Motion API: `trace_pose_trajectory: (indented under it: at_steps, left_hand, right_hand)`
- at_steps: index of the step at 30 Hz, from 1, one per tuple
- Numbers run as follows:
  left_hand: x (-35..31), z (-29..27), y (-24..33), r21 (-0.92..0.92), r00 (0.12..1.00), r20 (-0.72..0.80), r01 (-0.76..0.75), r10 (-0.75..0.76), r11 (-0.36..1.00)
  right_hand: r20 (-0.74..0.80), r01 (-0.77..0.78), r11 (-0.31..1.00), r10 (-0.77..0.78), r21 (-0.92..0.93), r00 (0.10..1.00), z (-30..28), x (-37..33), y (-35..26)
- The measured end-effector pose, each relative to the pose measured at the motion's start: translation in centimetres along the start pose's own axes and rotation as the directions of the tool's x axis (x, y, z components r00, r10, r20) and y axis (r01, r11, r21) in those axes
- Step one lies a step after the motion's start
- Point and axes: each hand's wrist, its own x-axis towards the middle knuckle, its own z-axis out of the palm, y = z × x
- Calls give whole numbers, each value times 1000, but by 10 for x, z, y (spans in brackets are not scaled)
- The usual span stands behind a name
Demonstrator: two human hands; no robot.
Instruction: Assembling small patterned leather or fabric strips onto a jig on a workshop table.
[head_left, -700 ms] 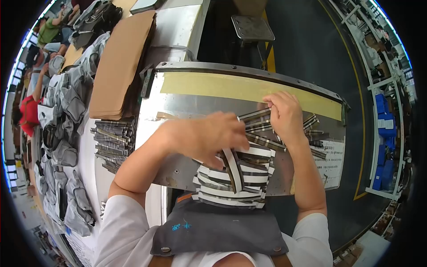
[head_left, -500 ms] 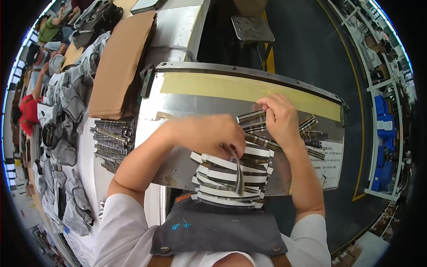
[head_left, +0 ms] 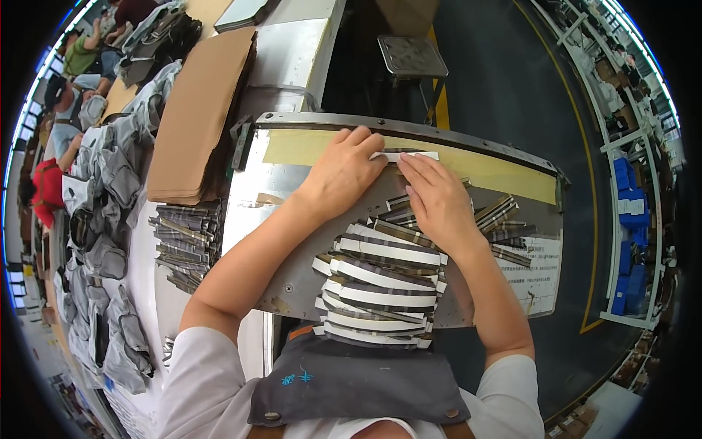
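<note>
A narrow strip with a white face [head_left: 420, 156] lies across the yellow tape band [head_left: 490, 164] near the far edge of the metal work plate. Its left end is at the curled fingers of my left hand [head_left: 344, 172], which are closed on it. From the right, my right hand [head_left: 442, 208] rests its stretched fingertips on the strip, thumb apart. Nearer to me, a row of white-faced, plaid-edged strips [head_left: 384, 274] overlaps down the plate toward my apron. More plaid strips [head_left: 497, 212] lie loosely under and beside my right hand.
A raised metal bar [head_left: 409, 128] runs along the plate's far edge. To the left are stacked brown sheets [head_left: 197, 117], a pile of plaid strips [head_left: 186, 241] and grey fabric pieces [head_left: 110, 256]. A stool [head_left: 413, 57] stands beyond; blue bins [head_left: 630, 197] sit on the right-hand shelving.
My left hand has moved up and away from the row of strips to the yellow band, bringing a strip there. My right hand has come left, laying its fingers on that strip.
</note>
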Motion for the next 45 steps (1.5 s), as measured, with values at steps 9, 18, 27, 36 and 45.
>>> trace_pose_trajectory:
  at_steps: [9,18,27,36,45]
  left_hand:
    - [-3,-9,-4,-47,985,162,68,-60,997]
    - [-15,-62,-1,188,827,521,131,-212,973]
    - [-8,2,32,-65,987,119,113,-104,991]
    - [-16,15,27,-55,992,71,105,-101,993]
    - [-14,17,30,34,987,60,149,-151,988]
  right_hand:
    - [15,-44,983,47,-180,999,0,-4,-10]
    - [45,-28,985,37,-171,998,2,-5,-20]
    - [-102,-82,993,91,84,991,1,1,7]
    - [116,-395,893,378,217,918,-14,28,19]
    - [313,-640,670,558,376,769,-18,51,37]
